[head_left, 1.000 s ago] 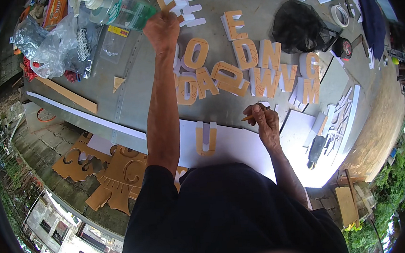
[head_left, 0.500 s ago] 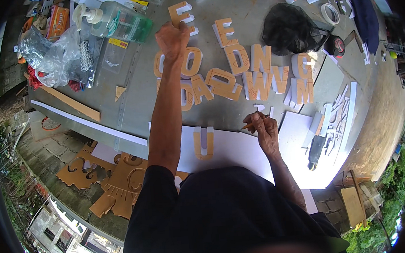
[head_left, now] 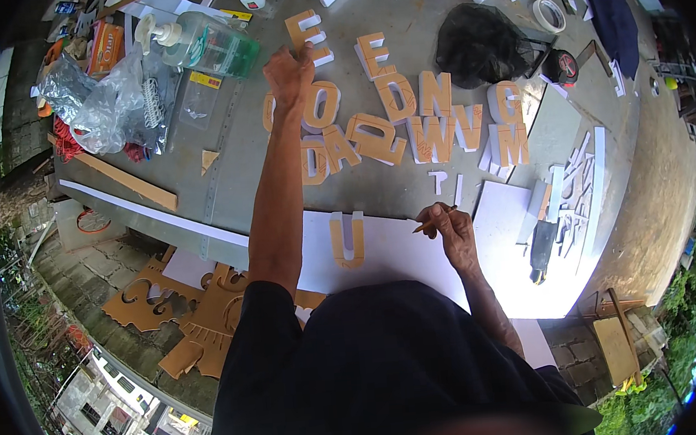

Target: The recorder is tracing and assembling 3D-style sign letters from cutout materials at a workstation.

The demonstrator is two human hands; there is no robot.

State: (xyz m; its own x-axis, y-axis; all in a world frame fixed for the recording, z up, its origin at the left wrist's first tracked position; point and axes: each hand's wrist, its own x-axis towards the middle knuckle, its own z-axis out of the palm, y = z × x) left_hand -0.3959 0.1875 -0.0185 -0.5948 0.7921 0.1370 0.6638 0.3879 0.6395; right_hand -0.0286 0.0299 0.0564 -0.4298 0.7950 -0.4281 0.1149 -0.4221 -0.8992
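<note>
My left hand (head_left: 288,75) reaches far across the table, its fingers closed at the lower left edge of a letter E (head_left: 307,34) with a tan face and white sides. My right hand (head_left: 449,230) holds a pencil (head_left: 434,220) above a large white sheet (head_left: 399,246). On that sheet, left of the pencil, lies a tan U-shaped letter (head_left: 349,254) with a pale inside. Similar block letters stand between my hands, among them an O (head_left: 320,103), an N (head_left: 436,96) and a W (head_left: 431,141).
Clear plastic bags (head_left: 106,97) and a pump bottle (head_left: 216,48) of green liquid sit at the far left. Black netting (head_left: 481,43), a tape roll (head_left: 548,15) and a tape measure (head_left: 561,67) lie far right. A cutter (head_left: 541,243) rests by white strips (head_left: 581,183).
The letter E has shifted slightly nearer with my left hand, which now shows at its lower left. My right hand keeps the pencil. The whole view has shifted a little.
</note>
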